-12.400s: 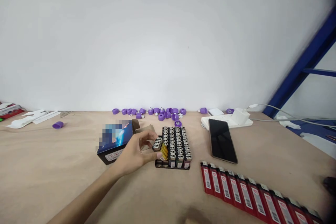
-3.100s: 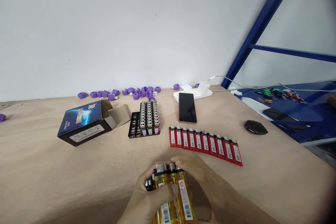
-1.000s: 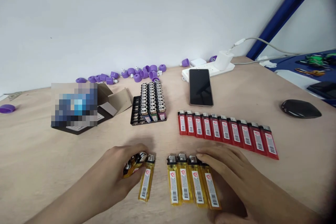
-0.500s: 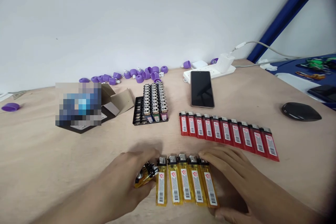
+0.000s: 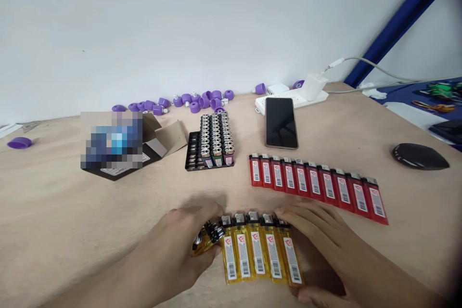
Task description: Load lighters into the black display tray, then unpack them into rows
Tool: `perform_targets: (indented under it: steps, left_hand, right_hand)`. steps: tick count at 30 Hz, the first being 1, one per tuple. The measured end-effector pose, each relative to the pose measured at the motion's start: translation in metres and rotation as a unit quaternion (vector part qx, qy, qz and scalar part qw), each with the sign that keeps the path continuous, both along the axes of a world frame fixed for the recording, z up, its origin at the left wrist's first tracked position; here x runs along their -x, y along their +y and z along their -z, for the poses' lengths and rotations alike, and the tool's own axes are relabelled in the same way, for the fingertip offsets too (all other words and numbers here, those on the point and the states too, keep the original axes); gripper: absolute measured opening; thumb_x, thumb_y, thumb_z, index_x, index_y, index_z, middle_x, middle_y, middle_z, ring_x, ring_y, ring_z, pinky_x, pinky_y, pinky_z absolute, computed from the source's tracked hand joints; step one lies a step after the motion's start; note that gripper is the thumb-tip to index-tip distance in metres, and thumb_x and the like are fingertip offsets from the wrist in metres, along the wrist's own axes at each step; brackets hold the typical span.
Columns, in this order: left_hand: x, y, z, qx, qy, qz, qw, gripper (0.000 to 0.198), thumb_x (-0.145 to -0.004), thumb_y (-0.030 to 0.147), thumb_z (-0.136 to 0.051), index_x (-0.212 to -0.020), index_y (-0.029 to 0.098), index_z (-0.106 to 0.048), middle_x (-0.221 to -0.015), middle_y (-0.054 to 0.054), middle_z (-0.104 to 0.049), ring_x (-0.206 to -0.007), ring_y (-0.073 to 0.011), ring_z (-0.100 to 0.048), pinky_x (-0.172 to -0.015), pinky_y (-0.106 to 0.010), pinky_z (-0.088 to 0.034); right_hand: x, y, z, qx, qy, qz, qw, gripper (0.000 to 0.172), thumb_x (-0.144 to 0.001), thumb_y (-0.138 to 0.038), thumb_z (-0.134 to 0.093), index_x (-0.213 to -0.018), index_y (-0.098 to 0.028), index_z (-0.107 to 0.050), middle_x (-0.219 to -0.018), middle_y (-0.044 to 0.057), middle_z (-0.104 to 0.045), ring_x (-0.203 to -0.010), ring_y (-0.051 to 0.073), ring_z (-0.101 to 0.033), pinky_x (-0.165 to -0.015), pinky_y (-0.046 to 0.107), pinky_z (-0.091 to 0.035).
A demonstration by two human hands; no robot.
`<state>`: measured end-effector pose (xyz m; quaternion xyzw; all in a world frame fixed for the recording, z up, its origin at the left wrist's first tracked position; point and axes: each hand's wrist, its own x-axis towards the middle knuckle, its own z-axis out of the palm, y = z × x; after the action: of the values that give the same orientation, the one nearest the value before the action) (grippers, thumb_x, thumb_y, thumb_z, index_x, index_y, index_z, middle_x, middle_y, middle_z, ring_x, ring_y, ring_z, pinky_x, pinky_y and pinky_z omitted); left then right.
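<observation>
Readable text is thin here; we can't make out a single word or digit. The row of yellow lighters [image 5: 258, 253] at the near edge carries white labels with black barcodes and a small red emblem near the top of each; the fine print is too small to read. The row of red lighters [image 5: 315, 184] further right has the same kind of white barcode label, digits unreadable. The black box [image 5: 122, 169] at far left has its printed face pixelated, and a white strip [image 5: 114, 171] along its lower edge shows only illegible print. No brand can be read on any of these.
</observation>
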<state>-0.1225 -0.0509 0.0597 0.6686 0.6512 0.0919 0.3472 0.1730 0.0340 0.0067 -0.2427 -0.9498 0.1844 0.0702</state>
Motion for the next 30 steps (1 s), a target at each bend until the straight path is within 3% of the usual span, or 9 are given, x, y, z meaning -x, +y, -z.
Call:
perform_targets:
  steps: [15, 20, 23, 26, 30]
  left_hand:
    - [0.0, -0.002, 0.007, -0.04, 0.01, -0.009, 0.999, 0.033, -0.082, 0.018, -0.057, -0.113, 0.03, -0.06, -0.113, 0.0, -0.069, -0.099, -0.0231, -0.067, -0.082, -0.034, -0.052]
    - [0.004, 0.003, 0.003, -0.002, -0.024, -0.026, 0.999, 0.024, -0.082, 0.019, -0.057, -0.104, 0.028, -0.063, -0.1, 0.001, -0.069, -0.085, -0.0199, -0.065, -0.073, -0.03, -0.048]
    - [0.009, 0.002, -0.003, 0.03, -0.077, -0.071, 0.994, 0.014, -0.082, 0.023, -0.061, -0.095, 0.026, -0.064, -0.084, 0.004, -0.065, -0.071, -0.0168, -0.059, -0.065, -0.028, -0.045]
    - [0.001, -0.009, -0.005, 0.082, -0.24, -0.155, 0.955, 0.02, -0.078, 0.033, -0.072, -0.094, 0.024, -0.065, -0.083, 0.003, -0.065, -0.074, -0.0172, -0.059, -0.067, -0.028, -0.048]
    - [-0.037, -0.024, 0.005, 0.134, -0.476, -0.259, 0.83, 0.048, -0.07, 0.041, -0.083, -0.112, 0.025, -0.065, -0.099, -0.002, -0.07, -0.091, -0.0232, -0.065, -0.087, -0.039, -0.05]
  right_hand:
    - [0.005, -0.001, -0.007, 0.023, -0.005, 0.009, 1.0, 0.087, -0.082, -0.038, -0.069, -0.153, -0.035, -0.019, -0.148, 0.008, -0.051, -0.134, 0.034, -0.05, -0.102, 0.059, -0.051]
    - [0.004, 0.002, -0.013, 0.065, 0.004, 0.008, 0.998, 0.083, -0.079, -0.039, -0.074, -0.15, -0.033, -0.031, -0.146, 0.008, -0.053, -0.132, 0.034, -0.05, -0.103, 0.053, -0.051]
    - [0.001, 0.001, -0.016, 0.058, 0.034, 0.015, 0.998, 0.09, -0.077, -0.047, -0.078, -0.151, -0.032, -0.029, -0.147, 0.011, -0.05, -0.132, 0.035, -0.051, -0.101, 0.051, -0.053]
    - [0.005, -0.004, -0.017, 0.026, 0.116, 0.009, 0.993, 0.093, -0.079, -0.052, -0.076, -0.152, -0.029, -0.024, -0.146, 0.014, -0.049, -0.132, 0.034, -0.05, -0.102, 0.047, -0.052]
    - [0.031, -0.023, -0.014, -0.014, 0.2, -0.056, 0.978, 0.084, -0.084, -0.045, -0.069, -0.152, -0.024, -0.025, -0.147, 0.014, -0.05, -0.135, 0.034, -0.048, -0.108, 0.048, -0.045]
